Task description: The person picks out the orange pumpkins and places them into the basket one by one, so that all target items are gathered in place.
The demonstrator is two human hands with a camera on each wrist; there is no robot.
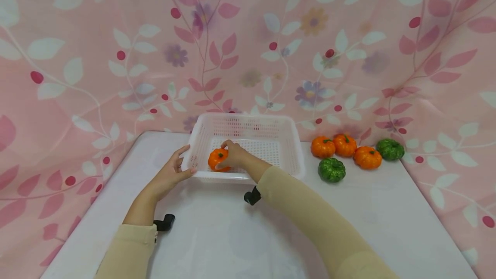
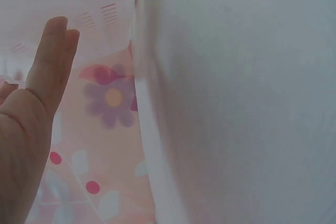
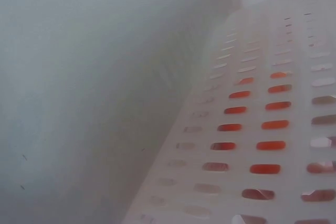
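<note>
A small orange pumpkin [image 1: 217, 158] is in the front left part of a white perforated plastic basket [image 1: 248, 117]. Reaching over the front rim, my right hand [image 1: 235, 157] grips this pumpkin from its right side. My left hand [image 1: 170, 178] touches the basket's front left corner, its thumb at the rim. In the left wrist view, the fingers of the left hand [image 2: 44, 77] are straight alongside the basket wall. Through the slots of the basket wall [image 3: 244, 145] in the right wrist view, orange shows; the right hand's grip is hidden there.
Right of the basket, several more pumpkins stand on the white table [image 1: 232, 231]: orange ones [image 1: 323, 147] and two green ones, one nearer [image 1: 331, 170], one farther right [image 1: 390, 149]. A pink floral cloth [image 1: 248, 55] hangs behind. Black straps or mounts [image 1: 164, 222] are at the wrists.
</note>
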